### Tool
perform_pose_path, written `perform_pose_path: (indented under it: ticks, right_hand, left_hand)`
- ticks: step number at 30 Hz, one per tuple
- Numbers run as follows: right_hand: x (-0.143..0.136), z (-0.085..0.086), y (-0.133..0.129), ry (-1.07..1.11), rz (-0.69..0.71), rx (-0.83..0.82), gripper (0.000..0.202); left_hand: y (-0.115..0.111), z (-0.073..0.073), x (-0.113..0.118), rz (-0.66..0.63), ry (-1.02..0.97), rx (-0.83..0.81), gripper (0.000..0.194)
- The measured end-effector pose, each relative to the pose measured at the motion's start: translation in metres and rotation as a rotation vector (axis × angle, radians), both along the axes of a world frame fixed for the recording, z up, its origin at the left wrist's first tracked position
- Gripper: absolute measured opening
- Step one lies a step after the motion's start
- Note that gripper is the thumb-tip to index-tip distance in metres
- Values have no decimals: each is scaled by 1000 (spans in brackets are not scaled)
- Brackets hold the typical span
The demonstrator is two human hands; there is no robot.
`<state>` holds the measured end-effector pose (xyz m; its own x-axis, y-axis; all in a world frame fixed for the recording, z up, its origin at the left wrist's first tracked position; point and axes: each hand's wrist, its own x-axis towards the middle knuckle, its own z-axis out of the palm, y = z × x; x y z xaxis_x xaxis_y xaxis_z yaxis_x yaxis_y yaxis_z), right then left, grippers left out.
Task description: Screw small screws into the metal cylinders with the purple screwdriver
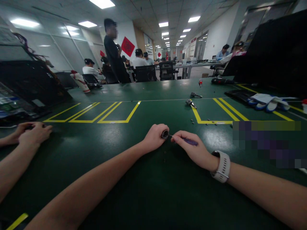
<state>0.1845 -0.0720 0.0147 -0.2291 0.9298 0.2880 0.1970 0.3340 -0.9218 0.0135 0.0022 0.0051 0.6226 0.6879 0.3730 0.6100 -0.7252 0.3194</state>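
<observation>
My left hand (153, 138) is closed around a dark, round, hollow metal part (164, 134), its open end facing right. My right hand (192, 150) grips a screwdriver (191, 141) with a purple handle, and its thin shaft points left at the part's opening. Whether the tip touches inside cannot be made out. Just below my hands lie a couple of tiny pieces, perhaps nuts (165, 152). Farther off, two dark metal pieces with shafts, a nearer one (191, 103) and a farther one (195, 95), rest on the green table (144, 179).
Several small loose pieces (208, 120) lie by the yellow tape (199, 119). White-and-blue gloves (268, 101) sit at right, near a dark elongated object (223, 80). A red-handled item (200, 82) is farther back. At left, another person's hands (33, 132) hold something dark.
</observation>
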Motion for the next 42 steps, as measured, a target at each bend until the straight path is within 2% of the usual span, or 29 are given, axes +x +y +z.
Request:
perform_pose_path:
  ticks: [4,7,10,14,16,19,24,27,30,32,36,38,40,42]
  right_hand:
    - [2,0,6,300,19,-261,20]
    - [2,-2,8,431,43,-347,20]
    - [2,-3,6,365,32,-265,20]
    - [1,-1,-2,52,0,-22,18]
    - [1,0,-4,-40,-9,39,16]
    - [1,-1,-2,-7,17,-11,17]
    - [5,-4,9,362,64,-301,18]
    - [6,-3,11,464,78,-382,18]
    - [5,-2,9,458,54,-363,18]
    - [3,-2,6,392,31,-288,19]
    - [2,0,-1,98,9,-62,18]
    - [1,1,-3,5,10,0,18]
    - [1,1,-2,18,16,-16,18]
    - [2,0,1,130,27,-109,18]
  left_hand:
    - [-2,2,-1,-24,-64,-13,3]
    - [-2,2,-1,-56,-125,-60,5]
    - [-1,2,-1,-38,-123,-63,4]
    - [-1,1,0,11,-29,-2,2]
    - [-2,2,0,12,39,31,2]
    - [-3,3,0,-13,105,65,5]
    - [-3,3,-1,-47,58,34,3]
    - [-2,2,-1,-64,6,-22,2]
    - [0,1,-1,-65,-17,-61,1]
    - [0,1,-1,-48,-12,-58,2]
    - [-2,2,0,-43,50,15,4]
    - [-3,2,0,-47,103,69,6]
    - [-4,3,1,-57,145,102,8]
    - [-4,3,0,-77,149,103,8]
